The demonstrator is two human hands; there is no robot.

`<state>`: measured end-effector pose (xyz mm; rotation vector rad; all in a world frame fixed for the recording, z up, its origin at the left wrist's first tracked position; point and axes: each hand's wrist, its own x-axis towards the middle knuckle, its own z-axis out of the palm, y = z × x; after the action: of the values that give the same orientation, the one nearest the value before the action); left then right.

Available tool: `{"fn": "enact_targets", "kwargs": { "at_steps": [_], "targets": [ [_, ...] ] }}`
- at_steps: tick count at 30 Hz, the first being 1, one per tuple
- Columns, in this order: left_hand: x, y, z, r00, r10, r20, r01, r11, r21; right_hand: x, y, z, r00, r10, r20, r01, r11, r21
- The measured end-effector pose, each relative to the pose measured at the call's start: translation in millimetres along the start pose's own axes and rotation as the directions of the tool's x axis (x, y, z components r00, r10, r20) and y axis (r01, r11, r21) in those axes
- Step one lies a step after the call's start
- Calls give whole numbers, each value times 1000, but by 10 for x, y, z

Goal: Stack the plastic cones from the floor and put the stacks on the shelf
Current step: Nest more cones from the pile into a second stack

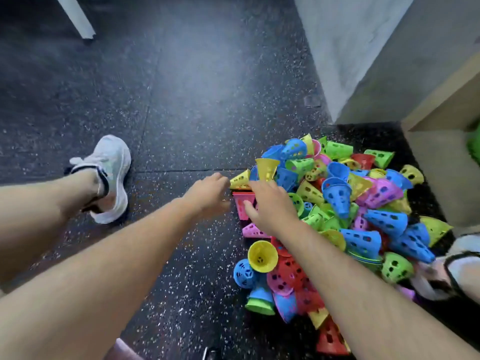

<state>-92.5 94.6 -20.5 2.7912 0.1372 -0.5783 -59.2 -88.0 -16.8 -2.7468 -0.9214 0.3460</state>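
1. Down on the floor (pixel 181 113): near-black, flecked all over with tiny white and coloured specks.
2. The pile of plastic cones (pixel 337 216) is a riot of blue, lime green, yellow, pink and red, every one dotted with dark round holes.
3. At the pile's near edge there's a yellow cone (pixel 266 168), plain bright yellow.
4. Just below it is a coral-red cone (pixel 242 203), pinkish at its rim.
5. A blue cone (pixel 337 196) sits high on the heap in a vivid sky blue.
6. Over left, a sneaker (pixel 114 175): white, with a dark collar band.
7. The wall (pixel 350 48) is pale grey.
8. The shelf (pixel 446 100) is light tan.
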Motion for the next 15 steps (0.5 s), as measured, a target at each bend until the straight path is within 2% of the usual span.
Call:
{"fn": "enact_targets", "kwargs": {
  "at_steps": [4,9,12,15],
  "targets": [
    [210,-1,401,998,-31,48,37,989,-140,40,140,261,1000,12,24,-12,999,41],
    [476,45,588,1000,-4,2,4,988,-155,111,295,436,1000,22,19,-23,999,42],
    [578,94,625,997,-64,-38,54,973,-226,221,271,468,999,33,31,-35,998,55],
    [623,107,649,998,-62,-2,59,968,-244,328,254,428,999,24,37,-26,999,38]
  ]
}}
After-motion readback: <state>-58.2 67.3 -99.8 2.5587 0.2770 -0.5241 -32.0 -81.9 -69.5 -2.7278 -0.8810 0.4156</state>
